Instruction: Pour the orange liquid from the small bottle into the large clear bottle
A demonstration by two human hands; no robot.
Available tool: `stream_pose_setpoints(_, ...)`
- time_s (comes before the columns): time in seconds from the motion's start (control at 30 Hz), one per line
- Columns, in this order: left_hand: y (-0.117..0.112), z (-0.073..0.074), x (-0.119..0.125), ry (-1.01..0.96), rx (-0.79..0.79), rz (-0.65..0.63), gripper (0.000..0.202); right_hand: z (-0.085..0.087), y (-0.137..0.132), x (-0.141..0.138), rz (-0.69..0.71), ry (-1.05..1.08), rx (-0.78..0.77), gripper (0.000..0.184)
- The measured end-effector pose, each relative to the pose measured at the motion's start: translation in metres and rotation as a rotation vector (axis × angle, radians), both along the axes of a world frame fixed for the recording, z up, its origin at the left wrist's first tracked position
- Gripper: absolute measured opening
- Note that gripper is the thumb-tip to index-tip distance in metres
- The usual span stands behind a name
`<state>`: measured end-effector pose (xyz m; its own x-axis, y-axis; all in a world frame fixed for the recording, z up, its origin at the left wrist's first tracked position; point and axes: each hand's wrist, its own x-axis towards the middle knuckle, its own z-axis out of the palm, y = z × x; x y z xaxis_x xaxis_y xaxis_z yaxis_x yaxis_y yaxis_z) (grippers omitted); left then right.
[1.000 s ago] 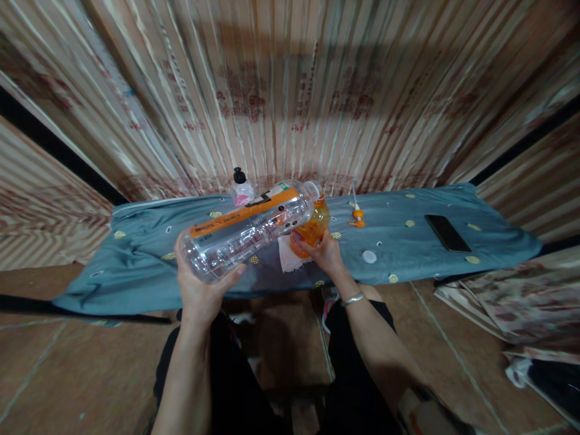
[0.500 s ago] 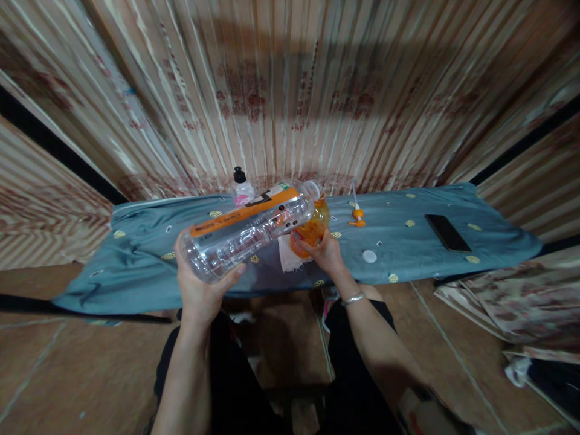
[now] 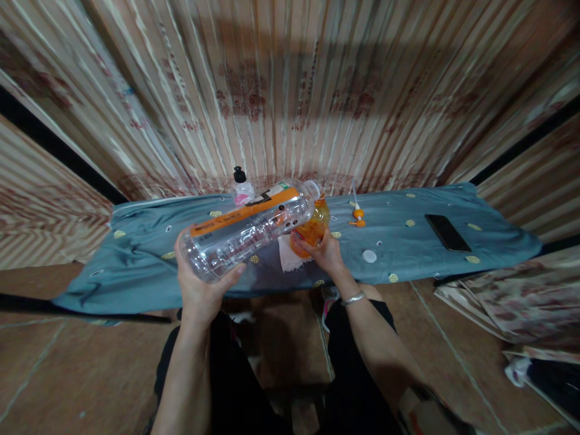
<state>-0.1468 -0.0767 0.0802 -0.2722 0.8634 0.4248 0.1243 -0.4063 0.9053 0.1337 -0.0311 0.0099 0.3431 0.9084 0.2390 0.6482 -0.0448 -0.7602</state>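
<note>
Your left hand (image 3: pixel 199 295) grips a clear bottle (image 3: pixel 251 235), neck (image 3: pixel 312 191) toward two o'clock, orange label (image 3: pixel 247 212) illegible; your right hand (image 3: pixel 328 252) clasps an orange bottle (image 3: pixel 318 222) just beside that neck.

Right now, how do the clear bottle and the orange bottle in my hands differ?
The clear bottle is mostly colourless with an orange band on its label, while the orange bottle looks orange throughout. The clear bottle appears larger than the orange bottle. The clear bottle is tipped well over; the orange bottle is closer to upright. Both are held: the clear one in your left hand, the orange one in your right hand.
</note>
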Motion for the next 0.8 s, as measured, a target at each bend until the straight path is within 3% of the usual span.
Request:
stream_pose_setpoints(0.47, 0.0001, 0.0049, 0.0023, -0.018, -0.004, 0.021, 0.112, -0.0039, 0.0009, 0.0010, -0.006, -0.021, -0.003, 0.067)
stream_pose_setpoints(0.8, -0.0012, 0.0049, 0.0024, -0.052, -0.026, -0.002, 0.113, 0.0035, -0.0013, -0.0016, -0.009, -0.022, -0.036, 0.070)
